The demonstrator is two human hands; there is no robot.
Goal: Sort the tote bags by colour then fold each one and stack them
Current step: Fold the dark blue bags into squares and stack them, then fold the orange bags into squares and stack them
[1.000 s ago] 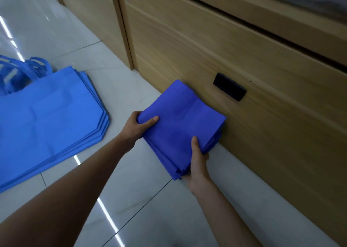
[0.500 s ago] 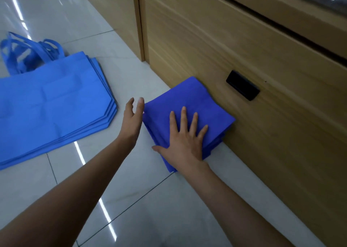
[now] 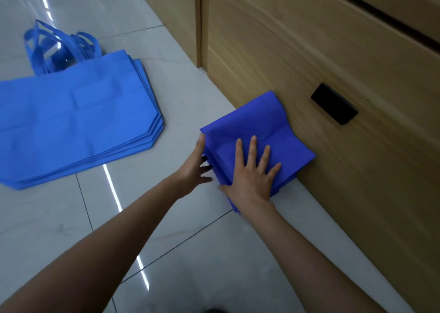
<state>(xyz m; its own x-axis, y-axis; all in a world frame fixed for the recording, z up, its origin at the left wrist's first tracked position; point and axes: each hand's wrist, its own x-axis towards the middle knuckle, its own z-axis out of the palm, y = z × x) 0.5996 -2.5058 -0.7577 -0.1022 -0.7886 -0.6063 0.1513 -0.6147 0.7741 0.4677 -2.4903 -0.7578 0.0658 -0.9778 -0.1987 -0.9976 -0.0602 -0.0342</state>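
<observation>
While right hand (image 3: pixel 252 178) presses flat, left hand (image 3: pixel 193 168) straight-fingered at edge, folded indigo tote stack (image 3: pixel 258 122)

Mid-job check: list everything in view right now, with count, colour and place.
folded bags: one stack, several layers, dark blue, on the floor against the cabinet
flat bags: one pile, several layers, lighter blue, on the floor to the left, apart from the folded bags
straps: several, lighter blue, at the far end of the flat bags
cabinet: one, light wood, along the right
pull: one, black, set in the cabinet front
floor: glossy pale tiles
left hand: fingers straight against the folded bags' left edge
right hand: flat on top of the folded bags
</observation>
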